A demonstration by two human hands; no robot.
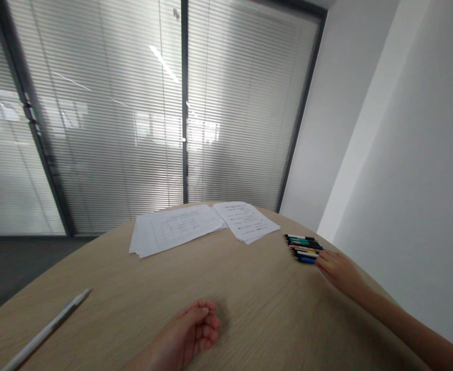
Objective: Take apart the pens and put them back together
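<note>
My right hand (340, 273) lies open and empty, fingertips just beside a row of pens (303, 248) on the wooden table (249, 288). My left hand (190, 327) rests loosely curled, holding nothing; a white pen (47, 330) lies to its left, papers (207, 224) beyond.

On the curved counter (257, 288), a stack of papers (176, 230) lies at the far edge, with a second stack of papers (245, 221) just right of it, slightly overlapping. Further right lies a row of pens (303, 248), the right hand (340, 273) just beside it. A lone pen (49, 330) lies near-left, the left hand (191, 327) to its right. Behind the counter stand window blinds (114, 139); a wall (384, 154) runs along the right.
</note>
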